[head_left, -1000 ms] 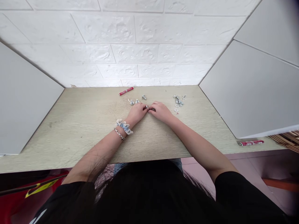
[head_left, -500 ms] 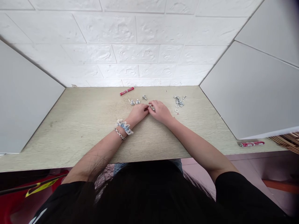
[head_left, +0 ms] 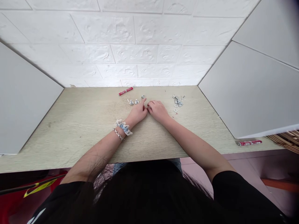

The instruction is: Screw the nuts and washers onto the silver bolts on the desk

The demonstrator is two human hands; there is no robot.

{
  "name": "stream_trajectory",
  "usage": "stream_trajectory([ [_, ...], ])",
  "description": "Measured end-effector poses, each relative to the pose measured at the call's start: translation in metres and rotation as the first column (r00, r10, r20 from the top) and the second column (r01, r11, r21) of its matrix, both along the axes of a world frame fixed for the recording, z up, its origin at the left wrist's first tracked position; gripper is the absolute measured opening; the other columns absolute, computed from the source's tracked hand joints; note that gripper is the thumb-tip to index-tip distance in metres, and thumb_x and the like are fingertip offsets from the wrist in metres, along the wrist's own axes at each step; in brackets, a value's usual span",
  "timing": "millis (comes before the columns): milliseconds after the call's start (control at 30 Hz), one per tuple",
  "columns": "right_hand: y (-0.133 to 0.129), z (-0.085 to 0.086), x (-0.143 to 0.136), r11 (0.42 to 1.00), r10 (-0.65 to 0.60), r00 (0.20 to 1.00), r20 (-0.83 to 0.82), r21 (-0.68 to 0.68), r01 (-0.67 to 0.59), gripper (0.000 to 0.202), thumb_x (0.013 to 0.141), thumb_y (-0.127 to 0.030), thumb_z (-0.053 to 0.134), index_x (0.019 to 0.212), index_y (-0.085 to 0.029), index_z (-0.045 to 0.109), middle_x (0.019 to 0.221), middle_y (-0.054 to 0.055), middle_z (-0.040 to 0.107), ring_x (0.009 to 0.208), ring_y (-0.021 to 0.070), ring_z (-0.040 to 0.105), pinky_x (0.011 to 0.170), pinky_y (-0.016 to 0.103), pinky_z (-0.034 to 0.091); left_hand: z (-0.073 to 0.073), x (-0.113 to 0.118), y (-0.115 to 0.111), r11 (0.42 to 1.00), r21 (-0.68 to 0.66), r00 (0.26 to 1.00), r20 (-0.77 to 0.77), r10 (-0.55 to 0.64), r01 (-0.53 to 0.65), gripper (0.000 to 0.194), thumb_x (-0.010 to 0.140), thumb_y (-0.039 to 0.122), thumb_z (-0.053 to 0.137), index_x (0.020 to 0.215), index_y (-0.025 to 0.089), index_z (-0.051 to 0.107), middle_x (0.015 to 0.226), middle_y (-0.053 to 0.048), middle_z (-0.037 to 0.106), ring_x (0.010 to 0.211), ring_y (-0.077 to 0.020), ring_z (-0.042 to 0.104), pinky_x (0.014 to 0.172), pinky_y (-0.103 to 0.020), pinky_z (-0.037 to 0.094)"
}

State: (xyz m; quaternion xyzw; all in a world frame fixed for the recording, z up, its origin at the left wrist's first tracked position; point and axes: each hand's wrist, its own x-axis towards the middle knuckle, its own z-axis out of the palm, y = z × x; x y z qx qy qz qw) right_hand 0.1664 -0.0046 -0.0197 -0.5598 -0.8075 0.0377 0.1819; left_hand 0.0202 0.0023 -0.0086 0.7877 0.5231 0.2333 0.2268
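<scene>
My left hand is on the table, its index finger stretched out toward a bolt that lies just beyond the fingertip. Its thumb comes close to the fingers of my right hand. The right fingers are curled together around a small silvery metal piece, mostly hidden. Left of the fingers, two bolts with washers stand on their heads. A pile of loose bolts and washers lies to the right of my right hand, with a flat washer at its near side.
A red tube-shaped stick lies near the white brick wall. Another red tube rests at the right front edge, by a wicker basket. Grey panels close in the table on both sides.
My left index finger has lifted away from the right fingers and stretched forward toward the bolt. The right hand stays curled in nearly the same place. The view has shifted slightly.
</scene>
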Motion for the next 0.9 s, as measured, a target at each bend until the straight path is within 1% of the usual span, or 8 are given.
stream_trajectory([
  [133, 0.003, 0.002, 0.012, 0.997, -0.063, 0.998, 0.010, -0.033, 0.063, 0.029, 0.094, -0.017, 0.038, 0.112, -0.012, 0.061, 0.128, 0.016, 0.057, 0.111, 0.0249, 0.053, 0.098, 0.035, 0.040, 0.001, 0.000, -0.001, 1.000, 0.001, 0.999, -0.037, -0.008, 0.008, 0.054, 0.085, 0.013, 0.045, 0.139, 0.008, 0.049, 0.090, -0.008, 0.071, 0.089, -0.0208, 0.065, 0.090, -0.034, 0.050],
  [200, 0.004, 0.003, 0.019, 0.994, -0.100, 0.994, 0.050, -0.042, 0.102, 0.029, 0.095, -0.017, 0.038, 0.113, -0.012, 0.060, 0.125, 0.017, 0.057, 0.111, 0.0253, 0.052, 0.095, 0.036, 0.040, 0.002, 0.000, -0.002, 1.000, 0.001, 0.998, -0.052, -0.019, 0.019, 0.050, 0.086, 0.014, 0.045, 0.135, 0.008, 0.053, 0.089, -0.008, 0.070, 0.090, -0.0208, 0.065, 0.091, -0.034, 0.049],
  [333, 0.006, 0.007, 0.030, 0.970, -0.228, 0.953, 0.198, -0.038, 0.240, 0.031, 0.096, -0.021, 0.035, 0.112, -0.013, 0.060, 0.119, 0.017, 0.058, 0.107, 0.0288, 0.053, 0.089, 0.039, 0.040, 0.003, 0.001, -0.002, 0.999, 0.008, 0.996, -0.085, -0.035, 0.036, 0.044, 0.087, 0.015, 0.044, 0.129, 0.010, 0.058, 0.087, -0.006, 0.069, 0.089, -0.0205, 0.065, 0.092, -0.034, 0.049],
  [433, 0.009, 0.006, 0.037, 0.941, -0.321, 0.916, 0.239, -0.028, 0.337, 0.035, 0.095, -0.016, 0.029, 0.112, -0.013, 0.059, 0.117, 0.018, 0.059, 0.105, 0.0282, 0.053, 0.089, 0.040, 0.038, 0.002, 0.000, -0.001, 0.999, 0.014, 0.993, -0.107, -0.046, 0.047, 0.041, 0.087, 0.015, 0.044, 0.125, 0.010, 0.061, 0.088, -0.007, 0.069, 0.090, -0.0206, 0.065, 0.092, -0.034, 0.050],
  [567, 0.016, 0.003, 0.049, 0.885, -0.451, 0.870, 0.198, -0.025, 0.464, 0.037, 0.093, -0.011, 0.028, 0.111, -0.012, 0.060, 0.115, 0.019, 0.059, 0.104, 0.0288, 0.054, 0.089, 0.041, 0.036, 0.001, -0.001, 0.000, 0.998, 0.026, 0.989, -0.134, -0.055, 0.059, 0.037, 0.089, 0.018, 0.044, 0.118, 0.012, 0.065, 0.092, -0.008, 0.070, 0.092, -0.0204, 0.064, 0.094, -0.034, 0.049],
  [733, 0.024, 0.000, 0.071, 0.837, -0.544, 0.835, 0.076, -0.015, 0.547, 0.037, 0.089, -0.008, 0.028, 0.107, -0.011, 0.061, 0.113, 0.022, 0.059, 0.105, 0.0316, 0.054, 0.090, 0.047, 0.035, 0.001, -0.001, -0.001, 0.998, 0.027, 0.990, -0.124, -0.061, 0.065, 0.035, 0.090, 0.019, 0.042, 0.115, 0.013, 0.066, 0.098, -0.009, 0.069, 0.095, -0.0212, 0.063, 0.094, -0.035, 0.048],
  [800, 0.026, -0.002, 0.079, 0.819, -0.573, 0.819, 0.037, -0.011, 0.574, 0.038, 0.087, -0.006, 0.028, 0.105, -0.009, 0.062, 0.112, 0.023, 0.058, 0.106, 0.0328, 0.054, 0.091, 0.050, 0.034, 0.002, -0.001, -0.002, 0.998, 0.052, 0.992, -0.123, -0.022, 0.029, 0.034, 0.090, 0.020, 0.042, 0.112, 0.015, 0.067, 0.104, -0.011, 0.068, 0.103, -0.0235, 0.061, 0.098, -0.039, 0.046],
  [900, 0.030, -0.007, 0.088, 0.815, -0.578, 0.815, -0.034, 0.012, 0.579, 0.037, 0.088, -0.009, 0.028, 0.102, -0.010, 0.063, 0.110, 0.024, 0.058, 0.105, 0.0332, 0.052, 0.091, 0.052, 0.034, 0.004, -0.003, -0.002, 0.986, 0.147, 0.983, -0.151, 0.104, -0.082, 0.030, 0.091, 0.024, 0.044, 0.109, 0.020, 0.068, 0.119, -0.012, 0.063, 0.118, -0.0286, 0.054, 0.106, -0.051, 0.036],
])
